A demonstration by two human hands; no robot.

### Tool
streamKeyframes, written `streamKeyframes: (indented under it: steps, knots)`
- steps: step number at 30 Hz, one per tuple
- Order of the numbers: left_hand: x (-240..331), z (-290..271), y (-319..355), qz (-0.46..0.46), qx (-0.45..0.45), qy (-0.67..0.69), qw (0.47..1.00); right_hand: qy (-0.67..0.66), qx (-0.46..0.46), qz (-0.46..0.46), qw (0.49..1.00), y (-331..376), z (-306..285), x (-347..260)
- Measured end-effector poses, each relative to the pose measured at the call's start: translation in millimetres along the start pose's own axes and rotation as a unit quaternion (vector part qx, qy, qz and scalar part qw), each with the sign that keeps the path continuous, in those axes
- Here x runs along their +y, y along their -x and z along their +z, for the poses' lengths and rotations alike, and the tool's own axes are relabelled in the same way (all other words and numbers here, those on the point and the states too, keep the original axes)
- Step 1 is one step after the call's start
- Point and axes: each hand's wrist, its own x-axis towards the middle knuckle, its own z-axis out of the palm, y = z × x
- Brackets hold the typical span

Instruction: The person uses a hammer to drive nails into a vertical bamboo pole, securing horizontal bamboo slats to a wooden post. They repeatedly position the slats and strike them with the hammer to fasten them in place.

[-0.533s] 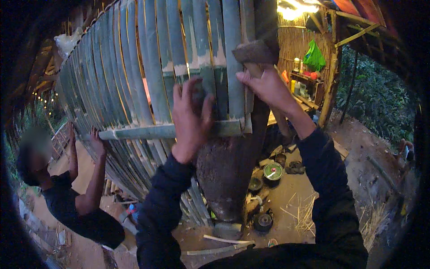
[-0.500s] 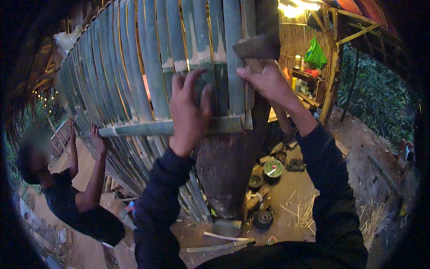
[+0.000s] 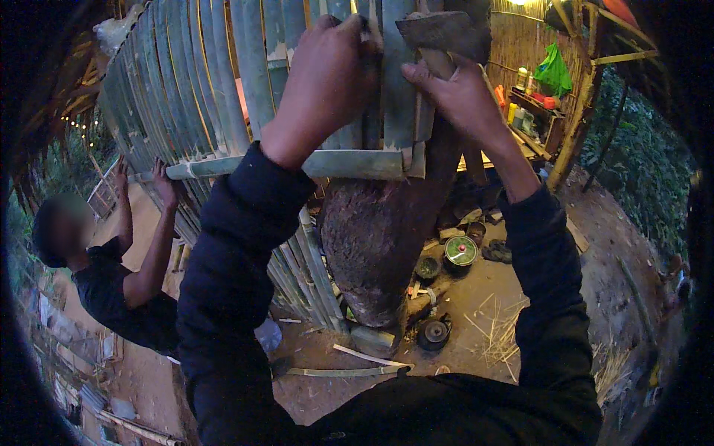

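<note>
My right hand [image 3: 461, 93] is wrapped round the wooden handle of an axe [image 3: 439, 33] with a dark, wedge-shaped head, held up by the post at the wall's right end. My left hand [image 3: 327, 74] is raised against the upright split-bamboo slats [image 3: 201, 82], its fingers curled in; whatever they pinch is hidden. Below it a bamboo rail [image 3: 357, 163] crosses the slats and ends beside the thick dark post [image 3: 372, 245]. Farther left, a co-worker's hands [image 3: 162, 178] are up at the same rail.
A person in dark clothes [image 3: 126, 290] stands at left. Beyond the post are a lidded pot [image 3: 460, 253], a dark kettle [image 3: 433, 333] and a lit shelf [image 3: 535, 100]. Bamboo pieces [image 3: 346, 370] and straw [image 3: 502, 331] lie on the dirt floor.
My left hand has gone from spread fingers over the slats to curled fingers higher up. The axe stays raised in my right hand. The view has shifted slightly.
</note>
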Motion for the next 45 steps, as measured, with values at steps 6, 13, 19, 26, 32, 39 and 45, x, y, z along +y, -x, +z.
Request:
streamKeyframes:
  steps: [6, 13, 19, 26, 32, 39, 45]
  knots:
    - [23.3, -11.2, -11.9, -0.189, -0.059, 0.232, 0.952, 0.011, 0.007, 0.014, 1.0, 2.8, -6.3, -2.7]
    - [20.0, -1.1, -9.5, -0.293, -0.028, 0.254, 0.921, -0.176, 0.045, -0.102, 0.978, -2.1, 16.9, 12.4]
    - [25.2, -3.4, -11.3, -0.322, -0.037, 0.311, 0.894, -0.072, 0.027, -0.001, 0.997, 6.9, 1.2, -1.5]
    - [25.4, -1.9, -10.3, -0.308, -0.031, 0.286, 0.907, -0.126, 0.043, -0.013, 0.991, 6.9, 5.2, 6.3]
    - [55.6, -4.3, 38.4, -0.244, 0.004, 0.237, 0.94, -0.107, 0.044, 0.021, 0.993, 10.1, -3.2, -3.3]
    - [58.9, -4.3, 112.9, -0.268, 0.099, 0.186, 0.94, -0.042, 0.04, 0.041, 0.997, 6.4, -49.4, -26.2]
    - [42.1, 4.7, 101.0, -0.271, 0.098, 0.175, 0.941, 0.004, -0.03, -0.047, 0.998, 7.7, -14.9, -23.5]
